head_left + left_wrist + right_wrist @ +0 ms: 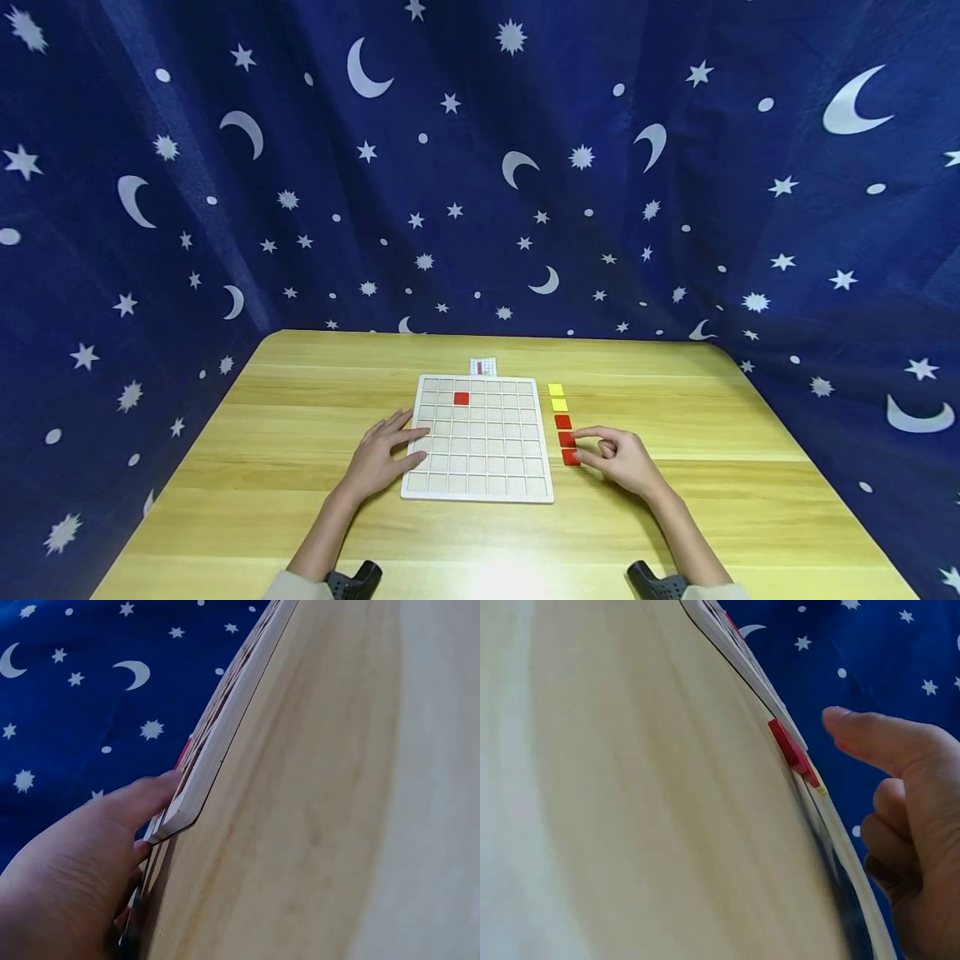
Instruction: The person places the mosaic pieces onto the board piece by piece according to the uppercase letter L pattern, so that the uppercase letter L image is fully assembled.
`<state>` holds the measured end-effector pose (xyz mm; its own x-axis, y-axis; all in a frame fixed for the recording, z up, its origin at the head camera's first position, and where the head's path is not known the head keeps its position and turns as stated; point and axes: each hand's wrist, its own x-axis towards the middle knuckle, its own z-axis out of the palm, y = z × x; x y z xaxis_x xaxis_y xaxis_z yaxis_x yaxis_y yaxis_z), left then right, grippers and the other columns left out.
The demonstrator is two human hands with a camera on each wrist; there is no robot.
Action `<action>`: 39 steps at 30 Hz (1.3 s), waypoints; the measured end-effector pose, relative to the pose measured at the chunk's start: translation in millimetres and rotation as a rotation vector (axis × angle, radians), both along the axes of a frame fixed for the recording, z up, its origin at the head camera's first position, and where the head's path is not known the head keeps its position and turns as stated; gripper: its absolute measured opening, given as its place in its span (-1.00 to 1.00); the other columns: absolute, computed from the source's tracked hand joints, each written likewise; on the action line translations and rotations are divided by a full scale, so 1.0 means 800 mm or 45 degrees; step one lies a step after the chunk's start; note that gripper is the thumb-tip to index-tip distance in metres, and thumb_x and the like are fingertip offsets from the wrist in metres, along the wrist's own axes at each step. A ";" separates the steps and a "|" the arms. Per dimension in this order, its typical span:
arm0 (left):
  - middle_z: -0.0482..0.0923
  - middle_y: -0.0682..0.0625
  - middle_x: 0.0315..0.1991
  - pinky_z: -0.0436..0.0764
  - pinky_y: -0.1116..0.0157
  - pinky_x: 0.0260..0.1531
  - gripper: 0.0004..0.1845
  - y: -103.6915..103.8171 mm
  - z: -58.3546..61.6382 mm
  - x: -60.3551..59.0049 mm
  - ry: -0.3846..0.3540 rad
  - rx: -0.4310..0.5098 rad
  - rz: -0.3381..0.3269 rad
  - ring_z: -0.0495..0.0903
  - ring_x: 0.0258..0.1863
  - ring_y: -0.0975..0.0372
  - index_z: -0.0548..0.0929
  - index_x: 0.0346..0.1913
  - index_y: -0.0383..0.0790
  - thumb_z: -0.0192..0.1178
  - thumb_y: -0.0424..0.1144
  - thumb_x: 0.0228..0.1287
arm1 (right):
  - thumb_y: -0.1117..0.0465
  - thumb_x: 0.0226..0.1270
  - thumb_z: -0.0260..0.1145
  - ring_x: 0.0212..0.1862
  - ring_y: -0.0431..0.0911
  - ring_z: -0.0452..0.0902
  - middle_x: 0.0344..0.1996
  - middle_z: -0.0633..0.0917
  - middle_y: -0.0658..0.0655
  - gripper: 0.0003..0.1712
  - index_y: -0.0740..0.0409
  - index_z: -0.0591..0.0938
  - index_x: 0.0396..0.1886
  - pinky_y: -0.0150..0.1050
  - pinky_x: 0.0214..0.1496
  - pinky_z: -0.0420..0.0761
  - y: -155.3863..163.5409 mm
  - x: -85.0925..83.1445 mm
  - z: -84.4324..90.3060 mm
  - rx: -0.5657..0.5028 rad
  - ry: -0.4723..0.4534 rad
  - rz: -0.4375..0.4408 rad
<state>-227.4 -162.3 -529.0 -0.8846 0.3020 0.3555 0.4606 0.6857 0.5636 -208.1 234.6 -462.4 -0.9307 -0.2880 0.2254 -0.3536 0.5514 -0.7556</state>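
Note:
A white grid board (477, 502) lies on the table with a red square tile (462, 398) in one cell near its top. My left hand (378, 458) rests on the board's left edge. Its thumb touches the rim in the left wrist view. Beyond the board's right side runs a column of two yellow tiles (558, 405) and three red tiles (562, 422). My right hand (628, 463) hovers over the nearer red tiles, thumb and index finger spread apart, the other fingers bent. In the right wrist view the thumb (870, 735) stands apart from the red tiles (789, 746).
A small printed card (483, 366) with a grid and a red mark lies behind the board. The wooden table (300, 417) reaches back to a blue curtain (480, 167) with white moons and stars. Dark wrist devices (356, 581) show at the sleeves.

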 end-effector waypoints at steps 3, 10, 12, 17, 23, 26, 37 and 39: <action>0.33 -0.20 0.25 0.13 -0.11 0.23 -0.63 0.001 0.000 0.000 0.006 0.020 0.010 0.21 0.29 -0.08 0.67 -0.01 -0.06 0.30 -0.05 0.10 | 0.28 0.04 0.43 -0.71 -0.36 -0.02 -0.83 0.17 0.01 -0.69 0.26 0.67 -0.17 -0.43 -0.68 0.17 0.009 -0.004 -0.016 0.021 0.003 0.017; 0.32 -0.15 0.27 0.08 -0.07 0.28 -0.63 0.004 0.001 -0.002 -0.059 0.051 0.037 0.18 0.31 -0.04 0.67 -0.01 -0.04 0.31 -0.03 0.09 | 0.11 0.00 0.47 -0.73 -0.41 -0.03 -0.82 0.16 -0.12 -0.71 0.00 0.70 -0.22 -0.46 -0.65 0.18 0.026 -0.020 -0.053 0.077 0.003 -0.022; 0.33 -0.14 0.26 0.09 -0.07 0.27 -0.63 0.004 0.001 -0.003 -0.063 0.053 0.047 0.18 0.31 -0.03 0.68 -0.02 -0.03 0.31 -0.03 0.09 | 0.07 -0.01 0.48 -0.73 -0.40 -0.02 -0.82 0.16 -0.14 -0.71 -0.04 0.70 -0.23 -0.45 -0.64 0.19 0.027 -0.022 -0.054 0.078 0.008 -0.020; 0.35 -0.13 0.25 0.11 -0.09 0.26 -0.64 0.005 0.002 -0.003 -0.074 0.076 0.069 0.19 0.30 -0.04 0.69 -0.05 -0.03 0.34 -0.04 0.06 | 0.04 -0.02 0.48 -0.72 -0.38 -0.01 -0.82 0.17 -0.14 -0.69 -0.03 0.70 -0.23 -0.44 -0.64 0.19 0.026 -0.022 -0.053 0.075 0.011 -0.004; 0.36 -0.15 0.24 0.09 -0.08 0.28 -0.64 0.005 0.003 -0.002 -0.087 0.081 0.067 0.20 0.30 -0.05 0.70 -0.07 -0.06 0.35 -0.05 0.04 | 0.05 -0.01 0.47 -0.72 -0.37 -0.01 -0.82 0.17 -0.13 -0.69 -0.02 0.70 -0.22 -0.45 -0.63 0.19 0.024 -0.021 -0.052 0.088 -0.015 -0.006; 0.36 -0.16 0.24 0.07 -0.08 0.28 -0.65 0.006 0.003 0.000 -0.093 0.084 0.065 0.19 0.30 -0.05 0.70 -0.08 -0.07 0.36 -0.06 0.03 | 0.07 -0.01 0.47 -0.72 -0.36 -0.01 -0.82 0.17 -0.13 -0.70 -0.02 0.69 -0.22 -0.46 -0.64 0.17 0.023 -0.020 -0.053 0.093 -0.022 -0.008; 0.39 -0.14 0.22 0.09 -0.07 0.28 -0.65 0.008 0.002 0.000 -0.072 0.074 0.092 0.22 0.29 -0.04 0.71 -0.10 -0.04 0.38 -0.05 0.00 | 0.09 -0.02 0.48 -0.71 -0.36 -0.05 -0.82 0.14 -0.17 -0.72 -0.04 0.69 -0.24 -0.47 -0.63 0.17 0.022 -0.018 -0.054 0.121 0.005 -0.006; 0.40 -0.15 0.21 0.10 -0.08 0.27 -0.65 0.009 0.003 0.001 -0.060 0.078 0.096 0.23 0.28 -0.05 0.72 -0.11 -0.05 0.38 -0.05 0.00 | 0.08 -0.02 0.48 -0.71 -0.36 -0.06 -0.82 0.13 -0.17 -0.72 -0.04 0.69 -0.24 -0.47 -0.63 0.18 0.023 -0.018 -0.055 0.129 0.007 -0.005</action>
<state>-226.9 -155.3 -526.9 -0.9201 0.2130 0.3287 0.3811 0.6808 0.6255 -222.9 252.8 -506.5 -0.9306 -0.3058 0.2009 -0.3555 0.6260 -0.6940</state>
